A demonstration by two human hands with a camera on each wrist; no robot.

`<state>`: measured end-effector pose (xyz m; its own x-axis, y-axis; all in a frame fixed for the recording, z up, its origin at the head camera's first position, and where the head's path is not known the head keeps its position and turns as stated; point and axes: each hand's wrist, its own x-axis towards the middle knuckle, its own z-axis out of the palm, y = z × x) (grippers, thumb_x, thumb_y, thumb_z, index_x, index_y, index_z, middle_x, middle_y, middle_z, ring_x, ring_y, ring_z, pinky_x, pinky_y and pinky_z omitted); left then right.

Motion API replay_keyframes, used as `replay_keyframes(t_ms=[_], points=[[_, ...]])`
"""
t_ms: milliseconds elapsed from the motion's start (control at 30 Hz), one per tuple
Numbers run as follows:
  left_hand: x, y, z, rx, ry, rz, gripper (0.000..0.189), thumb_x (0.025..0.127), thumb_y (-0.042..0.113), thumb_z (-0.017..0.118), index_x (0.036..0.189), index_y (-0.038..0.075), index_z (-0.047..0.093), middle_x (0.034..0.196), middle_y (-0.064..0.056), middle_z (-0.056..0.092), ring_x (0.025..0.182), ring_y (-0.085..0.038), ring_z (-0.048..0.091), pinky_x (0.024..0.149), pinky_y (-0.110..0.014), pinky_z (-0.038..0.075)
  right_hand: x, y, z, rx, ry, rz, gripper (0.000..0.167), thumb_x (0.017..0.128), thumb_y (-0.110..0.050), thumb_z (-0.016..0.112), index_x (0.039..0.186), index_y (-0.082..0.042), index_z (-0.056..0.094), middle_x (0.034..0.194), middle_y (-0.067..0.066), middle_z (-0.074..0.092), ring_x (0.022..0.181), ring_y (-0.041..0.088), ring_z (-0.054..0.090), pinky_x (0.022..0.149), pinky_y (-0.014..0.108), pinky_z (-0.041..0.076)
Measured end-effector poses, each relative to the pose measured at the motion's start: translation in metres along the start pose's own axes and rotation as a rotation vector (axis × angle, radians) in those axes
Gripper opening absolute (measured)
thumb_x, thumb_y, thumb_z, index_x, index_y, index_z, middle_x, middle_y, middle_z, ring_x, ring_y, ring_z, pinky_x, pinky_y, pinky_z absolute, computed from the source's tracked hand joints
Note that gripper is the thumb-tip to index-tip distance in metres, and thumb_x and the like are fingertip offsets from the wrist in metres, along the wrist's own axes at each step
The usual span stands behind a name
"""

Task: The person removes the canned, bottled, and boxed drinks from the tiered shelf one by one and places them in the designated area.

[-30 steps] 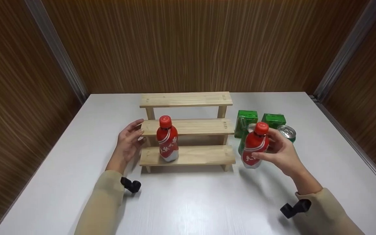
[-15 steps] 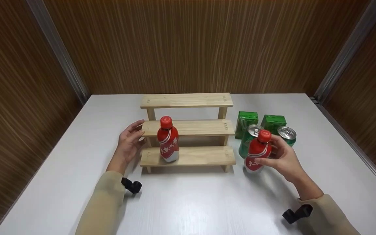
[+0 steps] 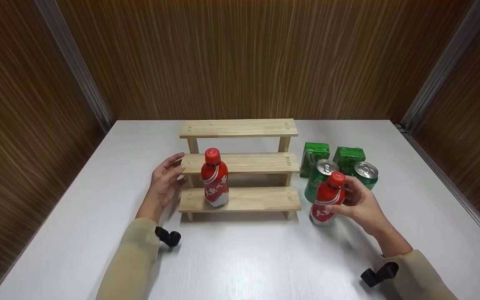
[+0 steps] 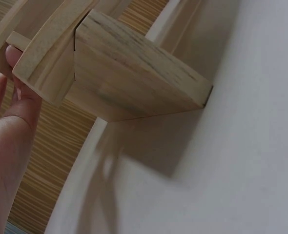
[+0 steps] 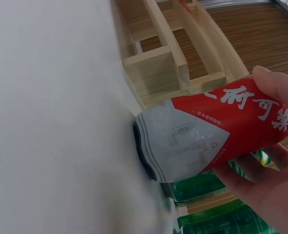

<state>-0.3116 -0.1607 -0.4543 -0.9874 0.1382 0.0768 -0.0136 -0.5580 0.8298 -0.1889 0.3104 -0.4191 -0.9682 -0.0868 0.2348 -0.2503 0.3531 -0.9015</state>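
Observation:
A three-tier wooden display stand point(image 3: 240, 200) sits mid-table. My left hand point(image 3: 166, 179) grips the left end of its middle board, thumb at the front edge; in the left wrist view the fingers point(image 4: 22, 97) reach round the board's end. One red bottle point(image 3: 215, 183) with a red cap stands upright on the lowest board, left of centre. To the right of the stand, my right hand point(image 3: 361, 204) holds a second red cola bottle point(image 3: 326, 202), thumb in front and fingers behind. Its base is at the tabletop, as the right wrist view of this bottle point(image 5: 193, 131) shows.
Behind the held bottle stand two green drink cans, one left point(image 3: 316, 183) and one right point(image 3: 366, 171). Farther back are two green cartons, one near the stand point(image 3: 315, 156) and one beside it point(image 3: 349, 157). Wood-grain panels point(image 3: 240, 58) enclose the white table point(image 3: 240, 258).
My right hand has lowered the bottle toward the table and slightly nearer to me, uncovering the left can. My left hand stays at the stand.

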Motion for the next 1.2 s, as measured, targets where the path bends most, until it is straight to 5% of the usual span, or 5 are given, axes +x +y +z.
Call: replay_keyframes(t_ms=[533,800,1200], points=[[0.004,0.000,0.002,-0.001,-0.002,-0.002,0.038,0.087,-0.005,0.057,0.124,0.003,0.052,0.122,-0.014,0.047,0.092,-0.017,0.056,0.067,-0.029,0.047,-0.002,0.000,-0.013,0.058,-0.047,-0.046,0.061,0.076,0.006,0.071,0.130,-0.001,0.042,0.115,0.007,0.058,0.100,0.019,0.058,0.082,0.026,0.049],[0.003,0.000,0.001,-0.005,0.005,0.001,0.039,0.087,-0.005,0.057,0.125,0.002,0.050,0.122,-0.014,0.048,0.091,-0.018,0.057,0.066,-0.028,0.047,-0.003,-0.012,-0.029,0.199,-0.066,-0.140,0.054,0.081,0.013,0.061,0.130,0.005,0.040,0.117,0.013,0.056,0.102,0.022,0.058,0.079,0.028,0.051],[0.004,-0.001,0.001,-0.010,0.018,-0.001,0.036,0.088,-0.006,0.055,0.123,0.003,0.051,0.119,-0.012,0.050,0.089,-0.018,0.057,0.066,-0.028,0.048,0.003,-0.032,-0.041,0.235,-0.072,-0.265,0.052,0.082,0.016,0.057,0.130,0.007,0.040,0.124,0.021,0.052,0.113,0.025,0.051,0.090,0.025,0.044]])
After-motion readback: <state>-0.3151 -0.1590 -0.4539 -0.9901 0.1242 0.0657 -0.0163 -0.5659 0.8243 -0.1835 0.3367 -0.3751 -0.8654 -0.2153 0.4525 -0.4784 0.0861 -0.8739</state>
